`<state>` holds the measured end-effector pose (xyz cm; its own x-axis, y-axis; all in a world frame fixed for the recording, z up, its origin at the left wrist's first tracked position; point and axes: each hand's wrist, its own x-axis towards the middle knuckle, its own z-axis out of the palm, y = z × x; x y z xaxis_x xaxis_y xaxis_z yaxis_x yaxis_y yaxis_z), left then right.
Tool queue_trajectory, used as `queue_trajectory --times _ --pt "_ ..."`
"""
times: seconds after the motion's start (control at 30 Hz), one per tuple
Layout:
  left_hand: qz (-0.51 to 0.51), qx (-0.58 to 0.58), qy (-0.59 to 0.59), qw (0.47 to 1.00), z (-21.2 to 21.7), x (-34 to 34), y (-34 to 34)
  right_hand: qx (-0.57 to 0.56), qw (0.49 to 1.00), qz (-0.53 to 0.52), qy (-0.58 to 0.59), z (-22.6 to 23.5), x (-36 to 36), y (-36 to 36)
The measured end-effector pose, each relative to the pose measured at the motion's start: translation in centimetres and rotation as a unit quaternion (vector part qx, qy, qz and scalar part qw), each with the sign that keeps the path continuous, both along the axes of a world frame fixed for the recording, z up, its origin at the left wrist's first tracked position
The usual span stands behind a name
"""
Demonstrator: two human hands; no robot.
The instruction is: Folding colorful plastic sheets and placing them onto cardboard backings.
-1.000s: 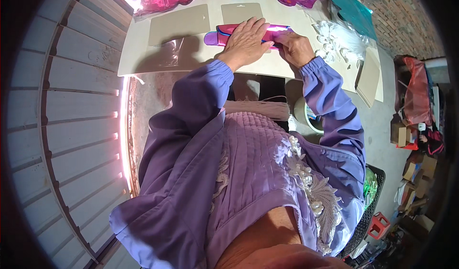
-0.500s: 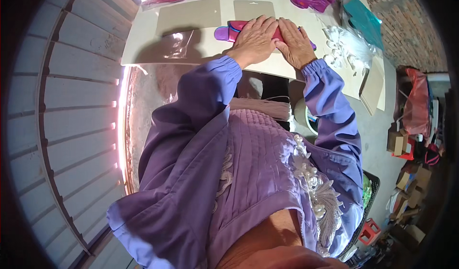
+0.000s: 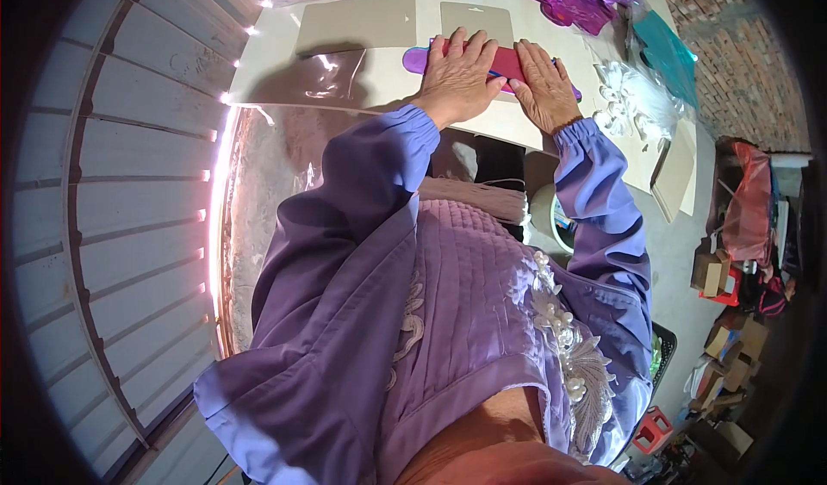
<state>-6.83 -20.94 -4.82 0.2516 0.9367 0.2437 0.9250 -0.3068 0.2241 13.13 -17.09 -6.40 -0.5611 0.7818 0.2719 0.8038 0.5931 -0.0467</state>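
A flat, folded strip of shiny material (image 3: 506,61), red on top with purple and blue edges, lies near the front edge of the pale table (image 3: 258,84). My left hand (image 3: 459,78) rests on its left part, palm down with fingers stretched out. On the right part lies my right hand (image 3: 546,96), also flat, its fingers extended. Red surface shows between the two hands, and a rounded purple end (image 3: 414,60) sticks out on the left. What is under my palms is hidden.
Two beige cards (image 3: 357,21) and a clear plastic bag (image 3: 334,73) lie to the left and behind. Pink, blue and magenta foil pieces (image 3: 570,1) line the back. White pieces in clear plastic (image 3: 639,97) and a teal sheet (image 3: 665,47) are at right.
My hands have spread apart along the strip, so more of its red top shows between them. The whole scene sits slightly farther right in the view.
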Motion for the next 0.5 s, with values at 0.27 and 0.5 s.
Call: queue_trajectory --times 0.27,0.5 --pt "-0.023 -0.016 0.017 0.999 1.4 8.5 5.1 0.017 1.0 0.0 0.021 1.2 9.6 4.0" --pt "-0.02 -0.018 0.05 0.998 1.0 12.9 6.9 -0.01 0.999 -0.01 0.032 1.4 17.9 4.5"
